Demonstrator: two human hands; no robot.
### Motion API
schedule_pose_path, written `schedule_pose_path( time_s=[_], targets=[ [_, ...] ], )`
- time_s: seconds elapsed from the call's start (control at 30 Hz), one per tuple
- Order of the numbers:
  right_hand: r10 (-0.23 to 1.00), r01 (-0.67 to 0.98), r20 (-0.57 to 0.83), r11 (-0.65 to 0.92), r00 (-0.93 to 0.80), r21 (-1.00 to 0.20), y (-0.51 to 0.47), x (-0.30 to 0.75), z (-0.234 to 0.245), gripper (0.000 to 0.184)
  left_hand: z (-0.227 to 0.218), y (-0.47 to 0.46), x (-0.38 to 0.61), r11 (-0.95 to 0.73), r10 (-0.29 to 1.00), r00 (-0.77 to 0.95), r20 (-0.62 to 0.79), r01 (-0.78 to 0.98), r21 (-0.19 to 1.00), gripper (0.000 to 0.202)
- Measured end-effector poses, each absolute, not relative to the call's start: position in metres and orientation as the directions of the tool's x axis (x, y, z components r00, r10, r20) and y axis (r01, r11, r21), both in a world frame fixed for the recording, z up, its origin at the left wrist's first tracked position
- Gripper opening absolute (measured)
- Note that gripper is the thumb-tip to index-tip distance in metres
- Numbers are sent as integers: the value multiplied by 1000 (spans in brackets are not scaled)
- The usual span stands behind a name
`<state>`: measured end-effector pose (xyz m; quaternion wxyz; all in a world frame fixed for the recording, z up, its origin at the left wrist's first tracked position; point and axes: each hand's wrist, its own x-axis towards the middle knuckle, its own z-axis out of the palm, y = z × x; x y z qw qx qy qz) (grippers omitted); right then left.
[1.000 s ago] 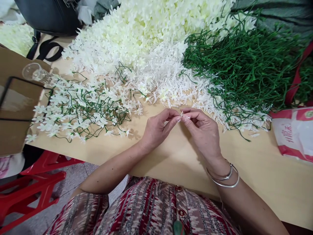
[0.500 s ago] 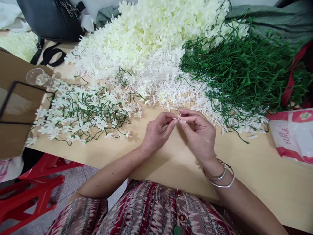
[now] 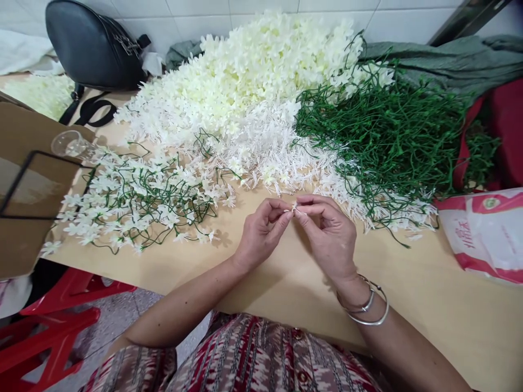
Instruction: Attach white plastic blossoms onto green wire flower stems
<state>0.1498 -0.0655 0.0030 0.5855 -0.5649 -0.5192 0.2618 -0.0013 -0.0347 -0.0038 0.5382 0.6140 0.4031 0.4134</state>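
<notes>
My left hand and my right hand meet fingertip to fingertip above the tan table. Both are closed in a pinch on one small white artificial flower piece held between them. Just beyond my fingers lies a spread of loose white flower pieces. A tall heap of cream blossoms rises behind it. To the right sits a tangle of bare green stems. On the left lie green stems with white flowers on them.
A black bag sits at the back left. A cardboard box and a clear cup are at the left edge. A red-and-white plastic bag lies at the right. Red stools stand below the table.
The view has tilted up, showing more of the back wall and the black bag. My hands stay together, still pinching the small flower piece, with only slight finger movement.
</notes>
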Motion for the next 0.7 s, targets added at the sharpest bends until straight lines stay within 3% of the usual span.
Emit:
schedule_pose_path(
  time_s=[0.17,0.47,0.7],
  targets=[
    [890,254,292,210,350,-944,-66,147,1,3,-5,-31,0,-108,959,264,106,-9,994,24],
    [900,188,255,198,355,-962,-69,147,2,4,1,-25,-1,120,972,224,-72,-209,971,29],
    [877,302,304,194,373,-933,-67,144,4,3,3,-28,1,85,965,260,-35,-184,979,25]
  ],
)
